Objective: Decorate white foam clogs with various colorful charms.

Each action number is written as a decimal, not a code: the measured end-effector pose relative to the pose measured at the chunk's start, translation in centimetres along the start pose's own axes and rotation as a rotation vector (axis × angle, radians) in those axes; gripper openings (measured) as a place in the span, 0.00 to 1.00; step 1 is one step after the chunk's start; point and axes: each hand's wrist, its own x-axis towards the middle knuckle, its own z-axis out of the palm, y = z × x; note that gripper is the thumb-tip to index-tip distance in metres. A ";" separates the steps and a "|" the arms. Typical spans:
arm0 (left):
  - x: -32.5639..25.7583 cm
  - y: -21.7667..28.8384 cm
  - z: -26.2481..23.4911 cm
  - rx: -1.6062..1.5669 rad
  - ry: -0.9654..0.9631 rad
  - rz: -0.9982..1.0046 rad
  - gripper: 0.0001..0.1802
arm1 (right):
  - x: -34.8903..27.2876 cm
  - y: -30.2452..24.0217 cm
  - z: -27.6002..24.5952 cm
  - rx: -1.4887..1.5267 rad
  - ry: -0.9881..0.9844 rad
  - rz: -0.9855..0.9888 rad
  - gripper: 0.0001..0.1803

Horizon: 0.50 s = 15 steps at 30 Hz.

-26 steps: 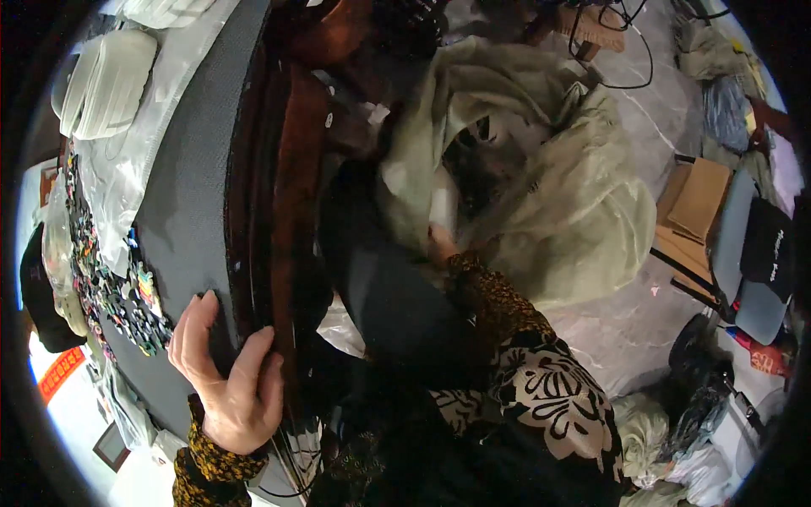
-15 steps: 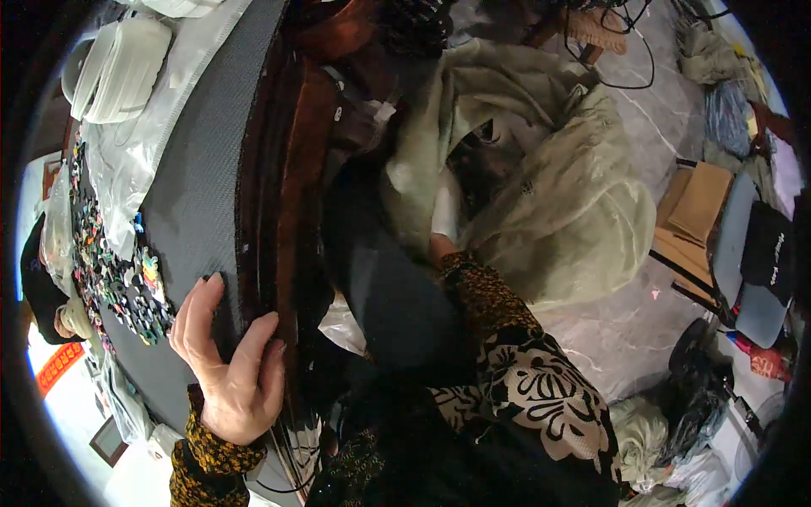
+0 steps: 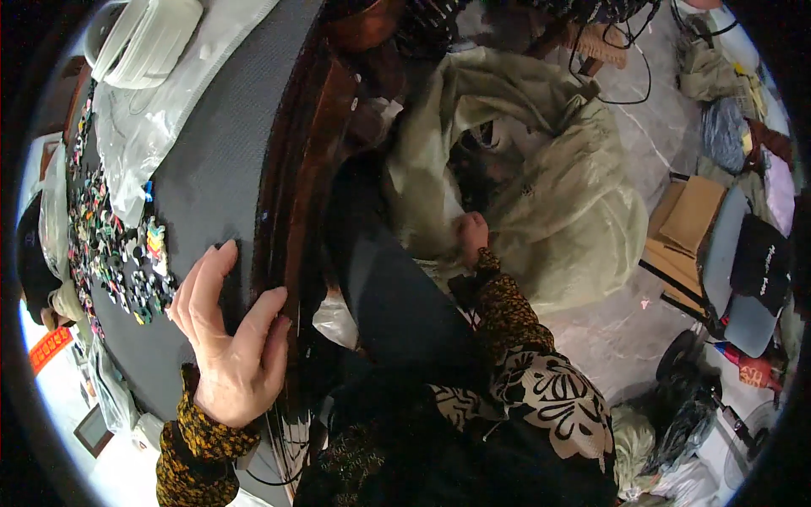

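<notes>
Two hands at work: left hand [image 3: 230, 338] spread open, palm braced on the dark table [image 3: 211, 177] edge, holding nothing; right hand [image 3: 470, 237] reaches into a big pale plastic bag [image 3: 574, 211] on the floor w/ grip hidden. Small coloured pieces [image 3: 110, 245] lie piled on the tabletop, apparently unsorted.

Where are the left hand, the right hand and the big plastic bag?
left hand [image 3: 232, 355], head view, back of the hand.
right hand [image 3: 471, 235], head view, knuckles of the fist.
plastic bag [image 3: 574, 211], head view, its crumpled side.
</notes>
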 end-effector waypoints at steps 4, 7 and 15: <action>0.1 0.0 -0.1 -0.005 0.023 0.019 0.23 | -0.6 -4.2 0.2 0.054 0.120 -0.112 0.15; 0.2 -0.1 -0.2 -0.016 0.049 0.024 0.22 | -1.2 -8.3 -0.5 0.087 0.217 -0.213 0.17; 0.1 -0.7 -0.7 -0.061 0.121 0.062 0.22 | -9.7 -21.0 -6.0 -0.596 0.565 -0.902 0.14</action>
